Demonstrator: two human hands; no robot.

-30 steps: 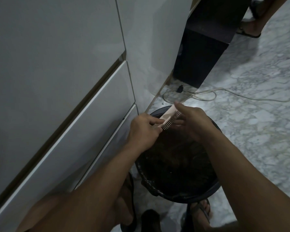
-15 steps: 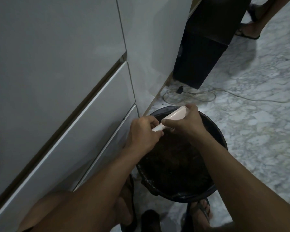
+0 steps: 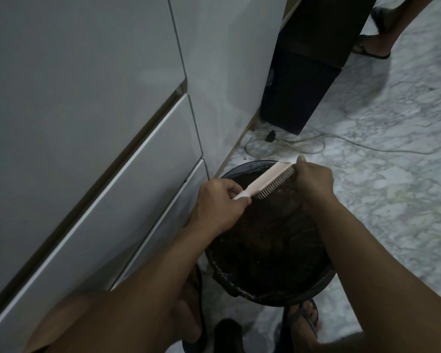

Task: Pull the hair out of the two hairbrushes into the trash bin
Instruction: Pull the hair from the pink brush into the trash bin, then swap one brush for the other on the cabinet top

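Left hand (image 3: 218, 203) fist-wrapped on the handle of the slim pale-pink plastic hairbrush (image 3: 266, 180), bristles facing right/down. Right hand (image 3: 313, 183) pinches at the brush's far tip w/ fingers closed; can't tell if hair's in them. Brush sits directly over the round black trash bin (image 3: 313, 289). Prob mid-job: 1st brush in progress, 2nd not in view

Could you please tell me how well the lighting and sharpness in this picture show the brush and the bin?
Head view: dim; the pale hairbrush stands out and its bristles are resolved, the trash bin interior is a murky dark mass, hair indistinguishable; wide-angle bending tilts the cabinet lines.
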